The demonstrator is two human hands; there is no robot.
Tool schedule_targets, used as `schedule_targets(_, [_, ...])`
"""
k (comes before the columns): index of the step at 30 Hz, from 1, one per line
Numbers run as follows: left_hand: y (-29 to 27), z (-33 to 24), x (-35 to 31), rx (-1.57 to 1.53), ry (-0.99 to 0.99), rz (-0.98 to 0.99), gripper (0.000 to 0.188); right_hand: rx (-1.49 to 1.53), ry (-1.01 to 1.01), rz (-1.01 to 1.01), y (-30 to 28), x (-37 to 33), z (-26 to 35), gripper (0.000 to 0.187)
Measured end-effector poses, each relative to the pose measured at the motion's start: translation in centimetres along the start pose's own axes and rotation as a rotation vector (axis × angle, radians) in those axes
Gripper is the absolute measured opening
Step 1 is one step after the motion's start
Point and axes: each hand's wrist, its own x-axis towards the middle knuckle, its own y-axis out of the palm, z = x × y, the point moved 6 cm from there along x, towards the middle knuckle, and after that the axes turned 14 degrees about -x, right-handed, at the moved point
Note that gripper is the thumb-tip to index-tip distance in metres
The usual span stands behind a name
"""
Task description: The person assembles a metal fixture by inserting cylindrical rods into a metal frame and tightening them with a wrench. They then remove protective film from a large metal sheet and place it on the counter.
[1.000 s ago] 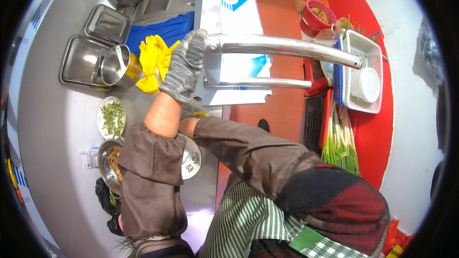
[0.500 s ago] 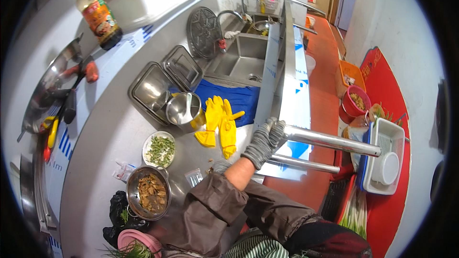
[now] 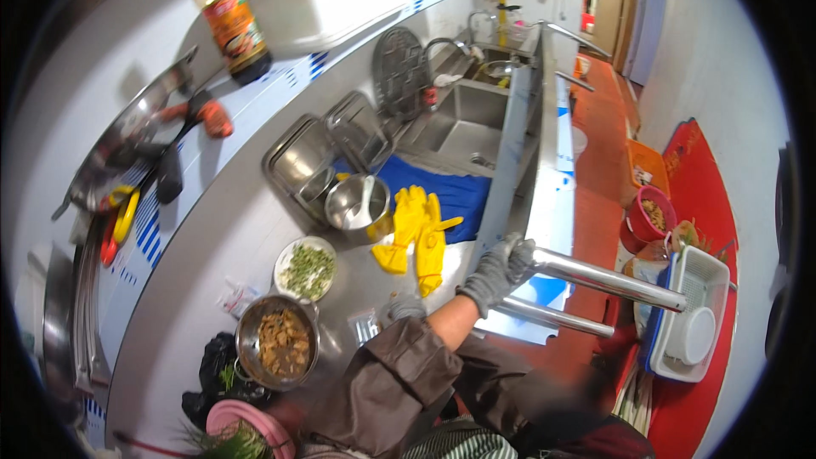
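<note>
A steel shelf [image 3: 551,178] with tubular legs and blue-printed film stands on its side over the counter. My left hand [image 3: 503,272], in a grey knitted glove, reaches across and is closed round the shelf edge beside the base of a leg [image 3: 612,279]. My right hand [image 3: 407,307], also grey-gloved, is low near the counter, mostly hidden behind my left sleeve; its fingers cannot be made out. Yellow rubber gloves [image 3: 411,225] lie close by, partly on a blue cloth [image 3: 459,204]. A small clear packet [image 3: 364,326] is beside my right hand.
Left on the counter are a pot of cooked food [image 3: 245,347], a plate of chopped greens [image 3: 289,282] and a steel pot [image 3: 334,204]. A sink [image 3: 467,123] is behind. To the right stand a pink bucket [image 3: 661,196] and a white basket [image 3: 712,276].
The whole view has shifted, so most things appear farther right and lower. My left hand keeps its hold on the shelf; my right hand stays near the counter.
</note>
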Motion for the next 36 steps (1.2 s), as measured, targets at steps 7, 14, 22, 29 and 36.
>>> schedule_targets(7, [-0.1, -1.1, -0.5, 0.029, 0.054, -0.020, 0.049, 0.031, 0.002, -0.017, 0.7, -0.9, -0.9, 0.024])
schedule_targets(14, [-0.4, 3.1, 1.2, -0.560, -0.040, -0.024, 0.026, 0.059, -0.350, -0.199, 0.5, 3.6, 8.2, 0.023])
schedule_targets(22, [-0.2, -0.1, -0.2, -0.220, 0.065, 0.109, 0.064, -0.461, -0.292, -0.273, -10.0, -1.0, 5.7, 0.020])
schedule_targets(29, [0.0, -1.9, 0.5, -0.012, 0.057, 0.025, 0.053, -0.194, -0.169, -0.761, -21.2, -3.0, 6.0, 0.021])
schedule_targets(36, [0.0, -1.5, 0.5, 0.004, 0.008, -0.026, 0.053, -0.380, -0.330, -0.880, -21.6, -2.0, 8.6, 0.013])
